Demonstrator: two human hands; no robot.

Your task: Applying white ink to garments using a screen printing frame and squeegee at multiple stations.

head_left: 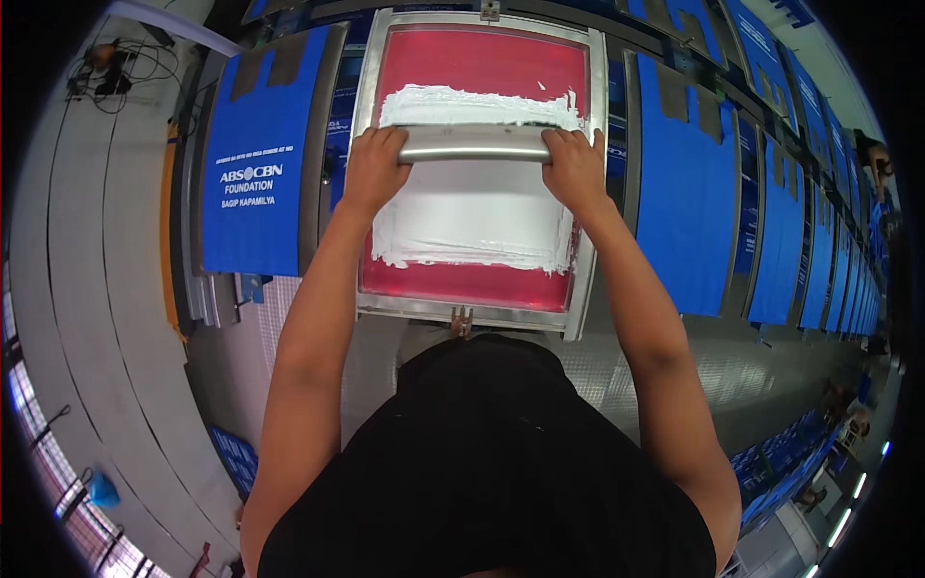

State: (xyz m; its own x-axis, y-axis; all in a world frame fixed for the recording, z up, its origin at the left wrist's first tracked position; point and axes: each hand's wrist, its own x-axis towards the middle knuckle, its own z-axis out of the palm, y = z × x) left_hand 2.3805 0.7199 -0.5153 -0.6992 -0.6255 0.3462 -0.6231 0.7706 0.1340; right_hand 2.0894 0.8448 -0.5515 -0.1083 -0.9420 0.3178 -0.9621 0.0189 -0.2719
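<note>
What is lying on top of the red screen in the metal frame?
White ink covers the middle of the red screen, and a metal squeegee held by both hands rests on it. Whatever lies beneath the screen is hidden.

Both hands, left [374, 166] and right [574, 166], clasping squeegee [474, 144] over white-inked screen frame [597, 144].

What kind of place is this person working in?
Most likely a screen-printing workshop. Both hands, left hand and right hand, grip a metal squeegee across a framed red screen smeared with white ink, and blue bags lie in a long row along the table.
</note>
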